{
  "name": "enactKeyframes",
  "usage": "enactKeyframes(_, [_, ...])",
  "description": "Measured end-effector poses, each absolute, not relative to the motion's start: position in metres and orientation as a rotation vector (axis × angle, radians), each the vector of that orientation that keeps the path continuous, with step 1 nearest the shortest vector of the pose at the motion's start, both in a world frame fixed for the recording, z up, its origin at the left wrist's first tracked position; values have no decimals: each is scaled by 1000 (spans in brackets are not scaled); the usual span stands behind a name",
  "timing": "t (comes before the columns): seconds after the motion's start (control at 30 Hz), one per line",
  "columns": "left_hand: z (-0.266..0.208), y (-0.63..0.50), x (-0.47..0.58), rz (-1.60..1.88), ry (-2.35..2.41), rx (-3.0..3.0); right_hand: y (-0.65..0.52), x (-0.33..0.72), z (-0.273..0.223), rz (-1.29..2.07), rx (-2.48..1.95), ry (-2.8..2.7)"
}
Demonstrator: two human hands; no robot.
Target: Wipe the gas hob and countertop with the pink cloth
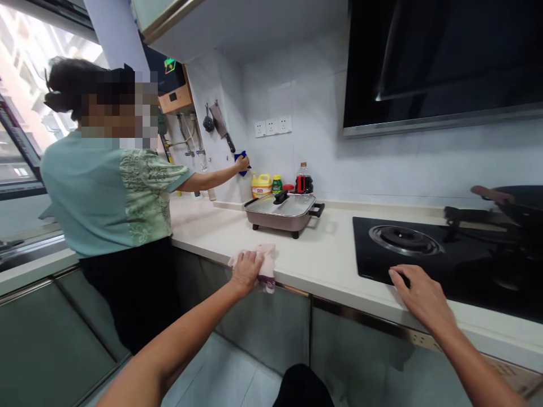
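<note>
While the pink cloth (268, 261) lies beneath the left hand (246, 272), held in its grasp, the right hand (424, 297) is half spread.

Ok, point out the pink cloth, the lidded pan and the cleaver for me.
Pink cloth (268, 260): head view, on its uncovered fabric.
Lidded pan (278, 220): head view, on the front wall of its body.
Cleaver (219, 122): head view, on its blade.

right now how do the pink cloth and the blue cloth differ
The pink cloth is pale with a dark purple band; the blue cloth shows deep blue.
The pink cloth lies low, draped over the counter edge; the blue cloth is up at the wall.
The pink cloth is under the left hand; the blue cloth is in a co-worker's hand.
</note>
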State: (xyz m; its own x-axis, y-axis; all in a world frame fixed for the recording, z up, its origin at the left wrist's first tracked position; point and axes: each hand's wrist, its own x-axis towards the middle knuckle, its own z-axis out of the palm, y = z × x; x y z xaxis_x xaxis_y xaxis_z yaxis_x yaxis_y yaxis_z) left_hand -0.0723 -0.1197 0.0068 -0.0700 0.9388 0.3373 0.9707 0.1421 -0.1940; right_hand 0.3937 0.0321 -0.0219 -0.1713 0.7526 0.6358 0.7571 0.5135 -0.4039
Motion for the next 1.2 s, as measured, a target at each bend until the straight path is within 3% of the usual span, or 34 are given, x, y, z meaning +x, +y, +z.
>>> enactKeyframes(0.2, [-3, -96, 28, -154, -1817, -2064, -15, 398, -37, -109, -958, -1743])
enactKeyframes(0.37, [-15, -71, 107, -200, -1582, -2224, -53, 429, -72, -106, -1019, -1728])
enactKeyframes(0.7, [-42, -25, 281, -453, -1217, -2325, -67, 416, -51, -12, -967, -1852])
enactKeyframes(0.9, [-25, -35, 248, -561, -1124, -2486, -42, 415, -53, -19, -1096, -2097])
enactKeyframes(1.03, [-5, -58, 173, -763, -953, -2782, -45, 393, -41, -227, -1170, -2212])
enactKeyframes(1.2, [21, -63, 83, -1234, -1589, -2641, -43, 310, -19, -445, -1397, -2256])
